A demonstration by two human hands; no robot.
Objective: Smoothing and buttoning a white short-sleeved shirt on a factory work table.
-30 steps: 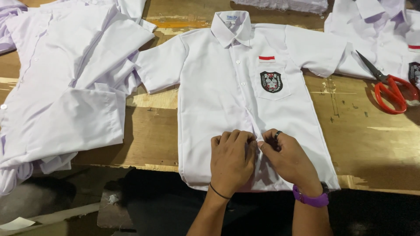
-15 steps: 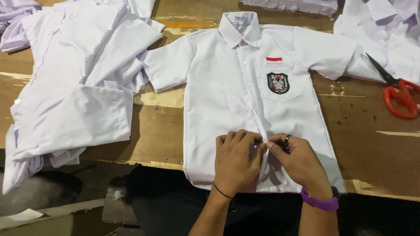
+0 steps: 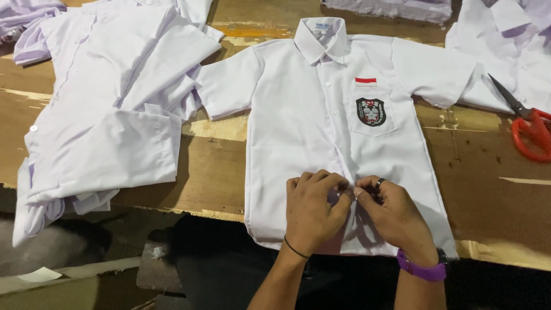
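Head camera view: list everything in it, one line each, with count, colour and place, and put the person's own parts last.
Short-sleeved shirt: one, white with a dark chest badge, spread flat mid-table, collar away from the person.
Heap of shirts: several, white, on the left, hanging over the table's edge.
More shirts: a few, white, top right corner.
Scissors: one pair, red handles, at the right edge.
Table: one, brown wood, under everything.
Wristband: one, purple, right wrist.
Left hand: pinching the shirt's front placket near the hem.
Right hand: pinching the same spot, a ring on one finger.
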